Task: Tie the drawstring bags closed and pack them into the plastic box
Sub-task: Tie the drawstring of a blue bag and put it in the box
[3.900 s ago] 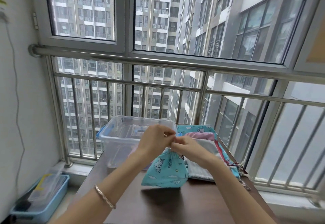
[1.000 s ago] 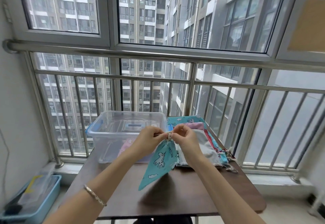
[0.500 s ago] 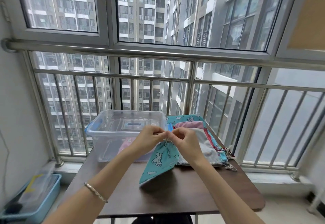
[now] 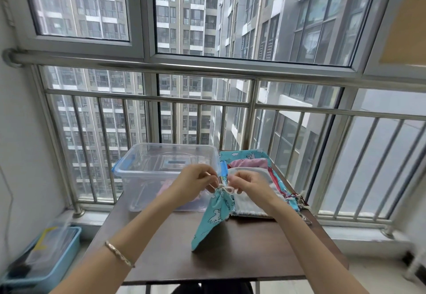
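Observation:
A turquoise drawstring bag [image 4: 213,218] with white unicorn prints hangs tilted, its lower corner touching the brown table [image 4: 230,259]. Its mouth is gathered, with a white cord [image 4: 224,188] knotted at the top. My left hand [image 4: 196,184] pinches one cord end and my right hand [image 4: 249,184] pinches the other, just above the bag. Behind my left hand stands the clear plastic box [image 4: 138,169] with blue latches; something pink shows inside it. A pile of flat drawstring bags [image 4: 251,162], turquoise, pink and white, lies to the right of the box.
A steel railing [image 4: 207,100] and windows close off the table's far side. A blue bin [image 4: 57,261] sits on the floor at lower left. Loose cords from the pile [image 4: 299,198] trail near the table's right edge. A white wall runs along the left.
The bag's mouth has been drawn shut and the cord knotted. My hands have pulled slightly apart, drawing the cord ends outward. The bag's lower corner stays on the table.

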Motion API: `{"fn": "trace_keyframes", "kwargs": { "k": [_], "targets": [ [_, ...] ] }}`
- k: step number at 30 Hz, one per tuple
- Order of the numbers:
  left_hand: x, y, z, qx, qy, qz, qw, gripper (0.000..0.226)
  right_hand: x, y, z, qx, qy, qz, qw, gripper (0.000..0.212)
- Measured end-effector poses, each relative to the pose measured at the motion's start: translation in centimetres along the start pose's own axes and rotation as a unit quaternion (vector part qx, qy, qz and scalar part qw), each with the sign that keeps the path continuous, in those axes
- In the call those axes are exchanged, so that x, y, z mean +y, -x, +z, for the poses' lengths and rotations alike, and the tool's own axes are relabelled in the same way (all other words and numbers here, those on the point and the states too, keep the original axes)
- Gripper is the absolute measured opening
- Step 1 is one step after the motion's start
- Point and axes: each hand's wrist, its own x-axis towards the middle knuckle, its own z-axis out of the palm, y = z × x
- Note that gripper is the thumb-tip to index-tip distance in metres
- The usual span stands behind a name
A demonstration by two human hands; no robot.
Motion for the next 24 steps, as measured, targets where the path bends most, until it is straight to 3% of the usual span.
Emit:
{"fn": "trace_keyframes", "kwargs": {
  "k": [6,11,13,15,17,21,24],
  "targets": [
    [0.3,0.0,0.7,-0.017,-0.047,0.000,0.999,0.008,-0.7,-2.1,-0.2,-0.143,0.115,0.150,0.971,0.035],
    [0.5,0.1,0.7,0.031,-0.152,0.026,0.988,0.009,-0.9,-2.6,-0.6,-0.213,0.040,0.200,0.955,0.021],
    [0.6,0.2,0.8,0.058,-0.183,0.032,0.981,0.014,-0.7,-2.7,-0.6,-0.213,0.004,0.198,0.957,0.022],
    [0.6,0.5,1.0,0.085,-0.194,0.027,0.977,0.016,-0.6,-2.6,-0.4,-0.185,-0.015,0.201,0.962,0.041],
    [0.6,0.8,1.1,0.114,-0.176,0.003,0.978,0.016,-0.8,-2.4,-0.1,-0.154,-0.027,0.194,0.968,0.047],
    [0.3,1.3,1.5,0.126,-0.073,-0.042,0.988,0.014,-1.1,-2.1,0.2,-0.113,-0.022,0.171,0.979,0.023],
    [0.3,1.4,1.6,0.157,-0.044,-0.019,0.986,0.020,-1.5,-2.0,0.5,-0.092,-0.002,0.151,0.984,0.019]
  ]
}}
